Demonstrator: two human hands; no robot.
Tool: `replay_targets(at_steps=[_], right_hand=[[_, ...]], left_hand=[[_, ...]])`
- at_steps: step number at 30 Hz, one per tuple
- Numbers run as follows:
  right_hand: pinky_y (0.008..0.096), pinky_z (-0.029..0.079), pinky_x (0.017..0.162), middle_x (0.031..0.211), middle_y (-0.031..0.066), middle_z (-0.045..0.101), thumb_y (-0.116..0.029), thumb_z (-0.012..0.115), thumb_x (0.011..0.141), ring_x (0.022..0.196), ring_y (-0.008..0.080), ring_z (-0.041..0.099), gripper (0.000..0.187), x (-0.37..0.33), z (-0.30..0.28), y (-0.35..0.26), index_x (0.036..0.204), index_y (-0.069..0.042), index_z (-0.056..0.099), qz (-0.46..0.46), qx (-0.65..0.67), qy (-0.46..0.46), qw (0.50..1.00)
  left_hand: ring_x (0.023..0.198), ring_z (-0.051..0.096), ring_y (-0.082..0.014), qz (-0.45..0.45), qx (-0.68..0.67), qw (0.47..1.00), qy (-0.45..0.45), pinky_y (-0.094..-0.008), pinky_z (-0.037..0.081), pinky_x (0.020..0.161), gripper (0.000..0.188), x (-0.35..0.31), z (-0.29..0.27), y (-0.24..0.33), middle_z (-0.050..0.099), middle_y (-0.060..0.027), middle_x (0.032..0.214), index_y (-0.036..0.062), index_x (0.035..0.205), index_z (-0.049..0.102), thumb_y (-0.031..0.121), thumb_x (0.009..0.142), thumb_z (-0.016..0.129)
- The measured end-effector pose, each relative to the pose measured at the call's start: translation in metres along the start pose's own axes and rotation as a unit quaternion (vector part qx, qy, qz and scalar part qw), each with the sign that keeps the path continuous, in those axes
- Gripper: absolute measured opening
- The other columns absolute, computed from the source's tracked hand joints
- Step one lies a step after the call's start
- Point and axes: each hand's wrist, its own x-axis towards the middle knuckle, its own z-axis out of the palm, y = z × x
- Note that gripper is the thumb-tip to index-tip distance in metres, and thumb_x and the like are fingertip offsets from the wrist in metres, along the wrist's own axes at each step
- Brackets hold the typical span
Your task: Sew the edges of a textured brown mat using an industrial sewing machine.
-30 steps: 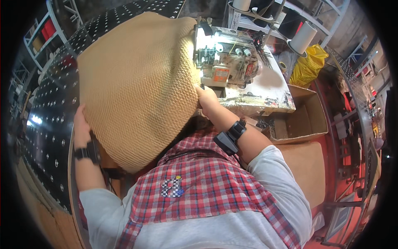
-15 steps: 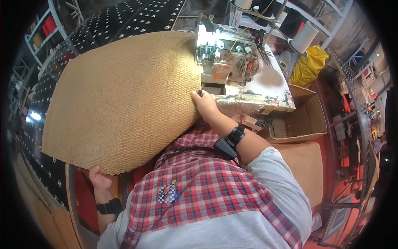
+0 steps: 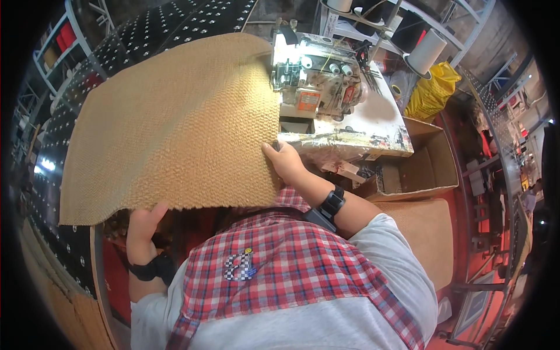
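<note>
A large tan woven mat (image 3: 169,128) spreads over the table, its right edge running up to the lit head of an overlock sewing machine (image 3: 321,79). My right hand (image 3: 284,161) pinches that right edge just in front of the machine, thumb on top and the other fingers partly hidden. At the mat's near edge, my left hand (image 3: 146,226) grips the rim with the thumb over it; its other fingers are under the mat. The mat rises in a soft fold between my hands.
Black tabletop with shiny studs (image 3: 181,26) extends behind and left of the mat. A cardboard box (image 3: 429,154) sits right of the white machine table (image 3: 373,125), with a yellow bag (image 3: 431,93) behind it. Thread cones (image 3: 427,51) stand beyond. Another tan mat (image 3: 423,233) lies below the box.
My left hand has moved up and slightly right, lifting the near edge into a fold. My right hand has slid a little toward me along the right edge.
</note>
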Motion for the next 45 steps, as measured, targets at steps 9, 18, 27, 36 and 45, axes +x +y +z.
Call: replay_targets(at_steps=[9, 18, 27, 36, 45], right_hand=[[0.0296, 0.044, 0.063, 0.078, 0.0127, 0.060, -0.027, 0.050, 0.084, 0.068, 0.0171, 0.056, 0.034, -0.005, 0.000, -0.006, 0.095, 0.005, 0.054, -0.019, -0.017, 0.012, 1.000], [0.0294, 0.042, 0.052, 0.063, 0.0085, 0.054, -0.033, 0.054, 0.082, 0.055, 0.0148, 0.052, 0.037, 0.012, -0.084, -0.028, 0.089, 0.003, 0.053, 0.009, -0.203, 0.119, 0.972], [0.0335, 0.044, 0.069, 0.088, 0.0173, 0.059, -0.027, 0.051, 0.081, 0.081, 0.0284, 0.058, 0.033, 0.002, -0.353, -0.078, 0.108, -0.008, 0.051, -0.030, -0.437, 0.318, 0.841], [0.0404, 0.045, 0.074, 0.099, 0.0179, 0.057, -0.025, 0.053, 0.079, 0.092, 0.0300, 0.056, 0.042, -0.044, -0.371, -0.074, 0.117, -0.008, 0.044, 0.181, -0.658, 0.428, 0.593], [0.0398, 0.043, 0.072, 0.085, 0.0211, 0.058, -0.037, 0.050, 0.080, 0.082, 0.0349, 0.056, 0.037, -0.013, -0.207, -0.035, 0.091, -0.003, 0.058, 0.065, -0.465, 0.194, 0.861]], left_hand=[[0.103, 0.048, -0.0258, 0.081, 0.277, 0.957, 0.025, -0.0340, 0.036, 0.089, 0.039, 0.052, 0.017, 0.024, 0.054, -0.0136, 0.110, 0.0001, 0.109, 0.051, 0.021, 0.077, 0.061], [0.105, 0.047, -0.0296, 0.194, 0.419, 0.885, 0.069, -0.0363, 0.035, 0.090, 0.041, 0.114, 0.024, 0.022, 0.053, -0.0146, 0.111, 0.0015, 0.109, 0.053, 0.032, 0.081, 0.055], [0.106, 0.046, -0.0311, 0.250, 0.531, 0.806, 0.078, -0.0382, 0.035, 0.091, 0.040, 0.174, 0.030, 0.020, 0.051, -0.0134, 0.114, 0.0040, 0.109, 0.053, 0.033, 0.081, 0.053], [0.109, 0.044, -0.0295, 0.294, 0.532, 0.785, 0.115, -0.0374, 0.032, 0.093, 0.041, 0.236, 0.035, 0.014, 0.051, -0.0119, 0.115, 0.0064, 0.110, 0.053, 0.035, 0.081, 0.052], [0.113, 0.040, -0.0301, 0.239, 0.516, 0.814, 0.118, -0.0382, 0.029, 0.096, 0.043, 0.259, 0.047, 0.004, 0.046, -0.0126, 0.121, 0.0075, 0.115, 0.050, 0.037, 0.083, 0.047]])
